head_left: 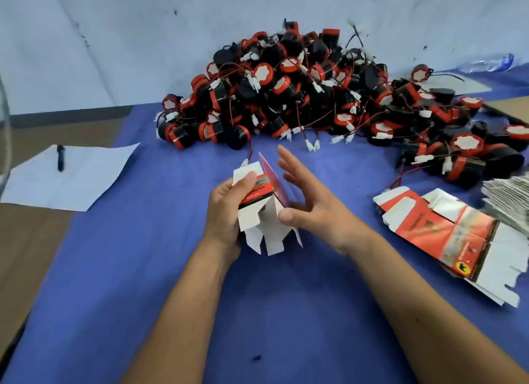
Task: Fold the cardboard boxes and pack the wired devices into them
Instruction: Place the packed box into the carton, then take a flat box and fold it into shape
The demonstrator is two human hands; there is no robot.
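Your left hand (226, 211) grips the half-formed box (262, 209) near the middle of the blue cloth (143, 269); your right hand (303, 200) is spread, thumb touching its edge. Square the walls before tucking flaps. The devices (300, 91) lie piled beyond.

Bare blue cloth (160, 269) lies open along the near side and to the left of the half-folded box (262, 209). Beyond the box, a heap of wired devices (300, 97) fills the far side, loose connectors trailing close to the box. To the right, flat box blanks (446, 232) block the cloth; a paper sheet (71, 180) with a pen (60, 157) lies far left
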